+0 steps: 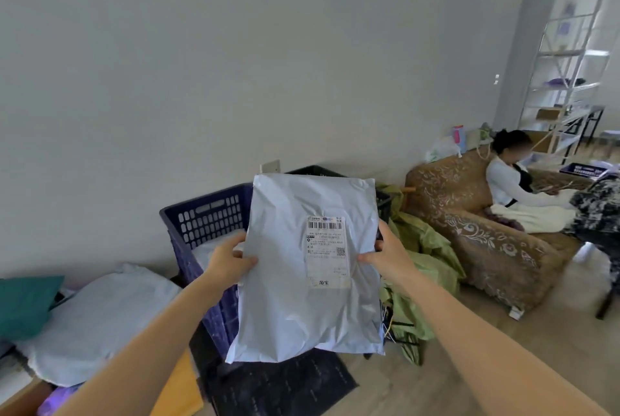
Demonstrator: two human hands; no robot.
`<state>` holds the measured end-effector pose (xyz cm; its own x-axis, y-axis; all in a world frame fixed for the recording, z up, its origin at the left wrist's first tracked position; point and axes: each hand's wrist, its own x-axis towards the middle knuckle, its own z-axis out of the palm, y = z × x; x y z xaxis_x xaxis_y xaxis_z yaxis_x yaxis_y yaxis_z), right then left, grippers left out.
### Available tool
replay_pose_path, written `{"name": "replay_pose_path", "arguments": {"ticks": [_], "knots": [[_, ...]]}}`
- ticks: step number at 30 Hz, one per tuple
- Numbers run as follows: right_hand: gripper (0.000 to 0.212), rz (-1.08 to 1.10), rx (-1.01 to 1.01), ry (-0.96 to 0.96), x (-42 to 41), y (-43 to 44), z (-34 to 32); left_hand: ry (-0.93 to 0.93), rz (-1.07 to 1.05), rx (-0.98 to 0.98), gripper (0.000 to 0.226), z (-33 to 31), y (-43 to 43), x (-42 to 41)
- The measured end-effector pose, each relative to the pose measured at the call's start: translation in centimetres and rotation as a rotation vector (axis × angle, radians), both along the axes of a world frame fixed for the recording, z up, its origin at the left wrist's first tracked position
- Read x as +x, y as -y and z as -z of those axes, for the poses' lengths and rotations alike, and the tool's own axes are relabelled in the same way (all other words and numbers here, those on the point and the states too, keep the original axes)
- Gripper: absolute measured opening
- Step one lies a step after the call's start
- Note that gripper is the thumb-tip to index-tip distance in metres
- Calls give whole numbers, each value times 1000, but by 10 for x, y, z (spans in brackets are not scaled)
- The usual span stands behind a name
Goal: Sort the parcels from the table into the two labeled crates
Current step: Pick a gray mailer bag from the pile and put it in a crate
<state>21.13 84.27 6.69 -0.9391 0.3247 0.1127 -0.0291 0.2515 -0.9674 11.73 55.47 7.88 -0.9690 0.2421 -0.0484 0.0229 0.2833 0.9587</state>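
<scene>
I hold a grey plastic parcel (302, 281) upright in front of me, its white shipping label facing the camera. My left hand (228, 261) pinches its left edge and my right hand (389, 253) pinches its right edge. Behind the parcel stands a dark blue slotted crate (204, 217) with a pale parcel inside. A second, darker crate (315, 170) shows just above the parcel's top edge. More parcels lie at the lower left: a large grey one (97, 321), a teal one (27, 305) and a yellow padded one (181, 388).
A dark mat (285, 385) lies on the floor below the parcel. Green sacks (422, 268) are heaped right of the crates. A patterned brown sofa (476, 227) with a seated person (516, 180) stands at the right. Metal shelving (563, 80) rises far right.
</scene>
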Motion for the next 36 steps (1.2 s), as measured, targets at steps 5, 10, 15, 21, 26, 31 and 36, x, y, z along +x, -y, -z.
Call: {"name": "replay_pose_path", "arguments": {"ticks": [5, 10, 15, 21, 26, 31, 36], "knots": [[87, 40, 39, 19, -51, -53, -4, -11, 29, 22, 36, 5, -57, -56], [88, 55, 81, 64, -111, -103, -15, 2, -2, 47, 38, 8, -110, -108], [84, 73, 78, 69, -167, -144, -19, -2, -16, 36, 41, 9, -150, -162], [78, 110, 68, 82, -224, -180, -17, -8, -41, 8, 43, 13, -187, -211], [72, 61, 112, 84, -288, -214, -18, -6, -100, -16, 44, 20, -216, -255], [69, -38, 124, 90, -362, -248, -11, -24, -194, -44, 43, 31, -245, -301], [66, -151, 221, 158, -434, -270, 11, 17, -322, -78, 40, 47, -278, -339]]}}
